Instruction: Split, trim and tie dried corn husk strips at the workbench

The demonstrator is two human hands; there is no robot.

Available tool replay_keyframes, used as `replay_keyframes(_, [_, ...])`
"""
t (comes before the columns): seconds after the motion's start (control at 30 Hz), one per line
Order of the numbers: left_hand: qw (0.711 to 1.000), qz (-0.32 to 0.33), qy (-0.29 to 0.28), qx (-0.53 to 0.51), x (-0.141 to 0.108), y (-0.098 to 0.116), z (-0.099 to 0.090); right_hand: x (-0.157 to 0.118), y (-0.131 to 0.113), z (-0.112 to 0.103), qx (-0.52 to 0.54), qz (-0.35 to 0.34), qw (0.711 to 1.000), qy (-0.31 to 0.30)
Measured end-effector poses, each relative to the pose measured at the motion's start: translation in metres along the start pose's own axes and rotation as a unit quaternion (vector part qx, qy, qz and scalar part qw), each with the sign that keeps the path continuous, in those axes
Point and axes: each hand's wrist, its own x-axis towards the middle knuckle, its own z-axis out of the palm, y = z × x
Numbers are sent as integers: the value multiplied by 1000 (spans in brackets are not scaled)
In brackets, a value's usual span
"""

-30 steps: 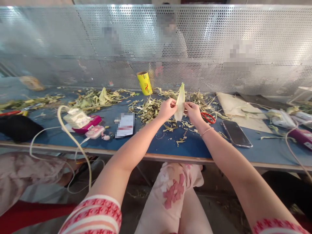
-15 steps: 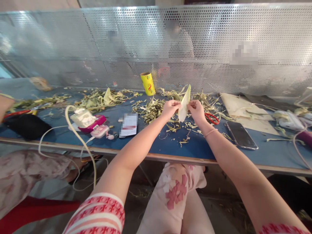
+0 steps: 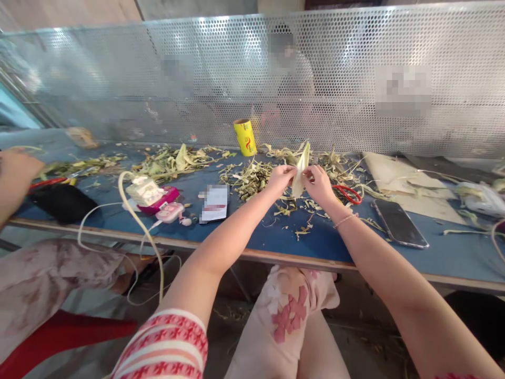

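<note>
A pale green, pointed leaf (image 3: pixel 303 162) is held upright between my two hands over the blue table. My left hand (image 3: pixel 282 178) pinches its left edge. On the other side, the fingers of my right hand (image 3: pixel 316 181) are closed on its right edge. Below and behind the hands lies a pile of dry, curled leaf scraps (image 3: pixel 252 180). Red-handled scissors (image 3: pixel 349 193) rest just right of my right wrist. A yellow tube (image 3: pixel 245 138) stands behind the pile.
A dark phone (image 3: pixel 399 223) lies at the right, with papers (image 3: pixel 410 176) behind it. Left are another phone (image 3: pixel 215 204), a magenta box (image 3: pixel 160 200), a looped cable and a black pouch (image 3: pixel 65 202). Another person's hand (image 3: pixel 19 166) is far left. A perforated metal screen (image 3: pixel 236 68) stands behind.
The whole view has shifted, so table items appear slightly further right. My right hand has moved closer to my left hand on the leaf. More of the other person's hand shows at far left.
</note>
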Motion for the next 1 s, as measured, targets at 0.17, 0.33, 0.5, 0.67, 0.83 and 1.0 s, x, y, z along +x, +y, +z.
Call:
replay_keyframes(0.17, [1000, -5, 0, -1, -2, -3, 4, -2, 5, 6, 7, -24, 1000, -8])
replay_keyframes(0.33, [1000, -7, -3, -25, -4, -4, 6, -2, 12, 7, 3, -50, 999, -10])
replay_keyframes(0.5, [998, -6, -4, -57, -1, -4, 3, -2, 6, 5, 16, -32, 999, -26])
replay_keyframes(0.67, [999, -6, 9, -53, 1, -3, 3, -1, 5, 4, 38, -8, 998, -47])
replay_keyframes(0.83, [1000, 1, 30, -8, 1, -3, 5, -2, 9, 5, -2, -43, 997, -63])
replay_keyframes(1.0, [999, 11, 34, 23, 1, -5, 3, -4, 11, 8, -24, -80, 995, -62])
